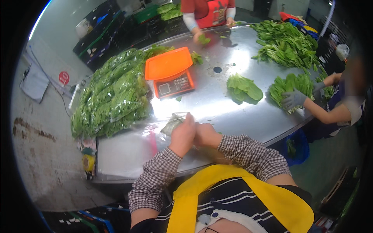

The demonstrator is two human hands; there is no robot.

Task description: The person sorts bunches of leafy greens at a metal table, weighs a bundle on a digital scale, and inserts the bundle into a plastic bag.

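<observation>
Close together at the near side of the metal table, my left hand (183, 134) and my right hand (207, 134) grip a clear plastic bag (172, 123) with green leaves in it. My fingers meet at the gathered plastic. A stack of bagged leafy greens (116, 93) lies to the left. Beyond my hands is an orange weighing scale (169, 64) with a dark keypad. Farther right, a bunch of green leaves (244, 88) rests on the metal. Flat clear plastic bags (125, 154) lie at the near left corner.
At the right, a co-worker's gloved hands (293, 99) hold leafy greens (291, 84) beside a large loose pile (288, 43). Another person in a red apron (211, 13) handles leaves across the metal table (221, 116). A blue basket (298, 148) stands below the right edge.
</observation>
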